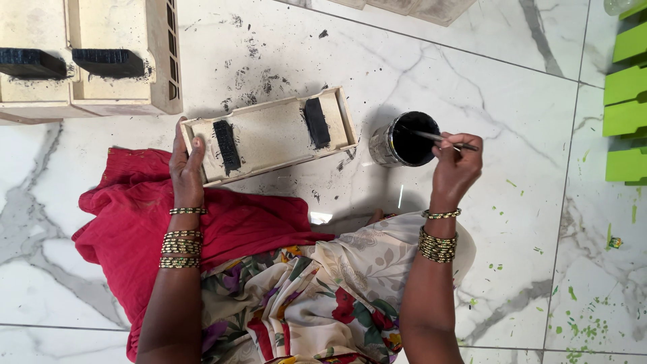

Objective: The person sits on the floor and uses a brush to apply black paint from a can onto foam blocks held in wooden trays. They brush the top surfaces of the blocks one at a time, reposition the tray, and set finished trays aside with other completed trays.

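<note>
From my remote view, the long wooden tray lies tilted on the marble floor, its near end resting against the red cloth, which brings its two black painted blocks within reach. My left hand curls around that near end, thumb over the rim, steadying it. The paint tin stands just beside the tray's far end, close enough for dipping. My right hand is closed in a pinch on a thin brush, whose tip reaches over the tin's black opening; I cannot quite tell whether it touches the paint. More trays with black blocks sit well apart at the upper left.
</note>
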`<state>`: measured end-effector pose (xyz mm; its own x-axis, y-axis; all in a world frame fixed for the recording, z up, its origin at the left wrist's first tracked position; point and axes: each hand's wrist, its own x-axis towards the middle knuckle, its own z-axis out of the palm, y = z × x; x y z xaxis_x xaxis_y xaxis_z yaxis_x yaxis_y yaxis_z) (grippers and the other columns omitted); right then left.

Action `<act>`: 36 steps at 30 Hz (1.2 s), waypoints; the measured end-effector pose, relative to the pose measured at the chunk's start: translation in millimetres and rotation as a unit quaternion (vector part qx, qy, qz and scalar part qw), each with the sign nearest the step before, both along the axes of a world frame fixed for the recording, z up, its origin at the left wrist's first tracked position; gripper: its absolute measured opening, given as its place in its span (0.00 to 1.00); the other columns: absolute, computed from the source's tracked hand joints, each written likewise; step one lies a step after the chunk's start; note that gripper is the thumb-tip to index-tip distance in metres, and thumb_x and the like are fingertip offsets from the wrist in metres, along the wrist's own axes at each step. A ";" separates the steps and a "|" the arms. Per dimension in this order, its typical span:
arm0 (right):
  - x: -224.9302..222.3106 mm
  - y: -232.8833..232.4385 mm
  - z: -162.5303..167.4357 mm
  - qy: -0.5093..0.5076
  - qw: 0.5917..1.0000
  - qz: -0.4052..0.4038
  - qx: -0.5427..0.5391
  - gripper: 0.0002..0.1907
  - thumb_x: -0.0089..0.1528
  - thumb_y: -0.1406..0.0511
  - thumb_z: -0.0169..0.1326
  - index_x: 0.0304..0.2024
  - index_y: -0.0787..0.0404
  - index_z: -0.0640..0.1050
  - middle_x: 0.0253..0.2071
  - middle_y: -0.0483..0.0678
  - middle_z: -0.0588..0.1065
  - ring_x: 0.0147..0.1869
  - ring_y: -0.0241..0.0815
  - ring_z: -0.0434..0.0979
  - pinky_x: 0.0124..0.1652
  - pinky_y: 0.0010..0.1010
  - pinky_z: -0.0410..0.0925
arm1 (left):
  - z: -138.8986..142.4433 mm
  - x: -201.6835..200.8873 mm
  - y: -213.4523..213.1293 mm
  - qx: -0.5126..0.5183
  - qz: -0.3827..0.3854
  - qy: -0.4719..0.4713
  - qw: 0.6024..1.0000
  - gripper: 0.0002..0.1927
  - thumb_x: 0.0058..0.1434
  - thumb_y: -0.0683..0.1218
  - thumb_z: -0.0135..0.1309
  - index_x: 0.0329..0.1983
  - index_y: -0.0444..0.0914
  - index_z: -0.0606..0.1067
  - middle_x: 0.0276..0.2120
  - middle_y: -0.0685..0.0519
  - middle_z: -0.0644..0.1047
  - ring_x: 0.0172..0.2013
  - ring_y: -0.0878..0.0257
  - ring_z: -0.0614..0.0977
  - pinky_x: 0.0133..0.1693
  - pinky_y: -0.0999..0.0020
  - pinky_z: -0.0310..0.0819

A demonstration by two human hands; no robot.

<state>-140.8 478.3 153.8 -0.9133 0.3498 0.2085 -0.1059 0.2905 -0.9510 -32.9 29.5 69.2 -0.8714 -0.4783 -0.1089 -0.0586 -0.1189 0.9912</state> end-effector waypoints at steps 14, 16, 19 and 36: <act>-8.0 -2.4 -10.9 -0.026 0.999 0.002 0.035 0.08 0.65 0.78 0.53 0.39 0.61 0.72 0.42 0.46 0.80 0.43 0.32 0.83 0.40 0.23 0.81 | -13.1 8.2 3.8 -0.021 0.015 0.000 1.000 0.34 0.75 0.51 0.47 0.76 0.29 0.54 0.69 0.42 0.66 0.66 0.60 0.69 0.65 0.67 0.64; -6.4 0.6 -12.7 -0.005 0.999 -0.010 0.048 0.08 0.65 0.78 0.53 0.39 0.62 0.73 0.42 0.47 0.80 0.43 0.33 0.83 0.41 0.23 0.81 | -15.7 7.7 3.0 -0.006 0.015 0.009 1.000 0.34 0.75 0.51 0.48 0.77 0.30 0.53 0.68 0.42 0.67 0.65 0.60 0.69 0.65 0.68 0.64; -7.1 -1.3 -19.3 0.004 0.996 -0.013 0.093 0.08 0.65 0.79 0.54 0.39 0.63 0.73 0.41 0.49 0.79 0.42 0.35 0.82 0.39 0.24 0.79 | -18.9 7.8 2.0 -0.017 0.016 0.010 1.000 0.33 0.76 0.50 0.48 0.77 0.29 0.55 0.68 0.42 0.67 0.65 0.60 0.69 0.65 0.68 0.63; 23.3 41.0 14.9 -0.045 0.888 -0.010 -0.458 0.10 0.64 0.74 0.53 0.47 0.65 0.69 0.46 0.62 0.79 0.51 0.65 0.84 0.50 0.49 0.81 | -35.6 8.1 4.2 0.015 0.035 0.037 0.999 0.33 0.74 0.49 0.50 0.75 0.30 0.56 0.66 0.45 0.68 0.62 0.62 0.71 0.63 0.67 0.66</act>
